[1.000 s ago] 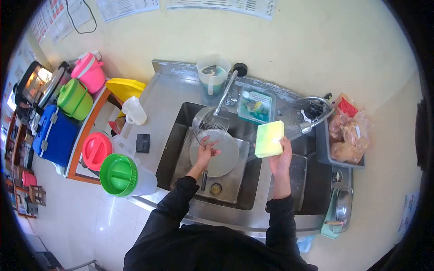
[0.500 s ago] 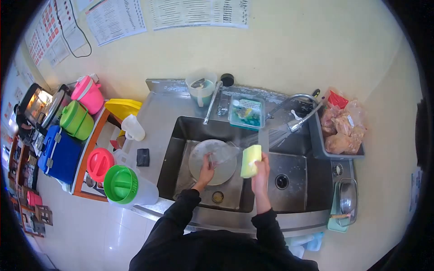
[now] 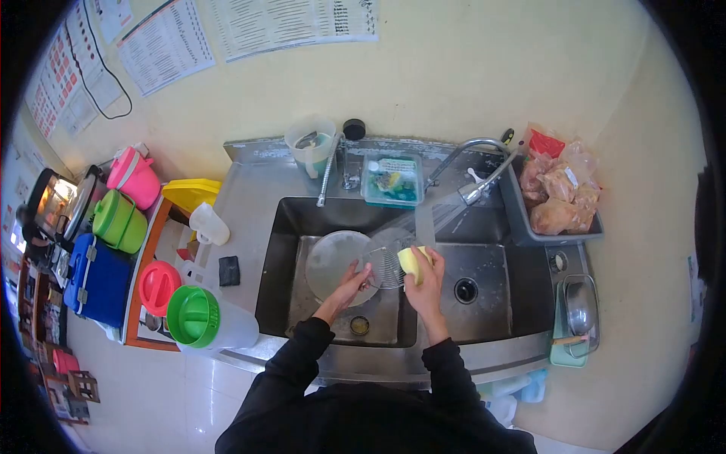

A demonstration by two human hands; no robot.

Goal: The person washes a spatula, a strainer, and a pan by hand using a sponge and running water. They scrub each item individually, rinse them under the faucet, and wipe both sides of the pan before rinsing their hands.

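In the left basin of the sink [image 3: 301, 321], my left hand [image 3: 349, 290] is closed on the near left side of a clear container with fine ribbed lines [image 3: 389, 266]. Its exact kind is hard to make out. My right hand [image 3: 428, 290] grips a yellow sponge [image 3: 412, 262] against the container's right side. Beneath my left hand, a large round whitish dish or lid [image 3: 327, 257] lies in the basin.
A curved faucet [image 3: 474, 191] arches over the divider from the back right. Behind the basin sits a clear tub of greenish liquid [image 3: 393, 180]. A grey bin with bagged meat [image 3: 561, 204] stands at right. Green-lidded [image 3: 198, 316] and red-lidded [image 3: 159, 287] containers are at left.
My right hand has turned inward and brought the sponge onto the clear container. My left hand has turned the container so its round ribbed face shows. The view has shifted slightly.
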